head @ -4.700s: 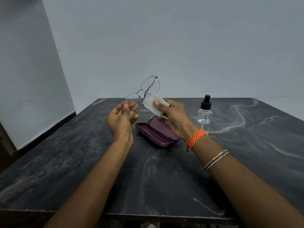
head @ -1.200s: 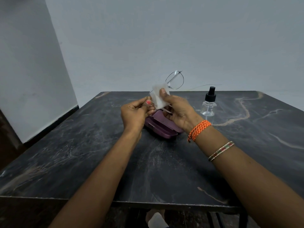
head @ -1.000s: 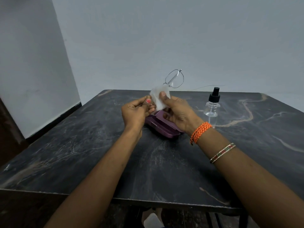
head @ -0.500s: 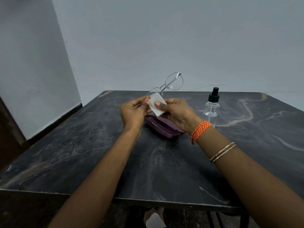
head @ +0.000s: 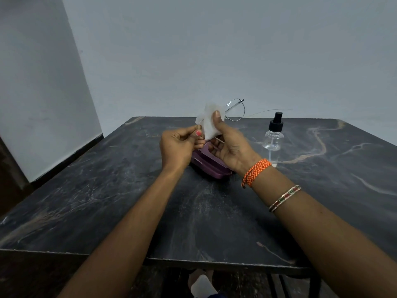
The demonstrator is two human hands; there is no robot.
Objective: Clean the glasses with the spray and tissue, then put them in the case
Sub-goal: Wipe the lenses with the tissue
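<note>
The tissue [head: 209, 121] is back up over the near lens after dropping half a second ago, so wiping goes on and casing looks some way off. Right hand [head: 227, 143] pinches it around that lens; left hand [head: 180, 145] pinches the glasses [head: 235, 110] just beside. Below both grips: one open case [head: 209, 166]. Right of them: one spray [head: 274, 134]. One tissue, one pair.

The tissue [head: 209, 121] pinched in the right hand [head: 229, 145] hides one lens of the glasses [head: 235, 110]. Both hands cover the far part of the case [head: 211, 168] beneath them.
</note>
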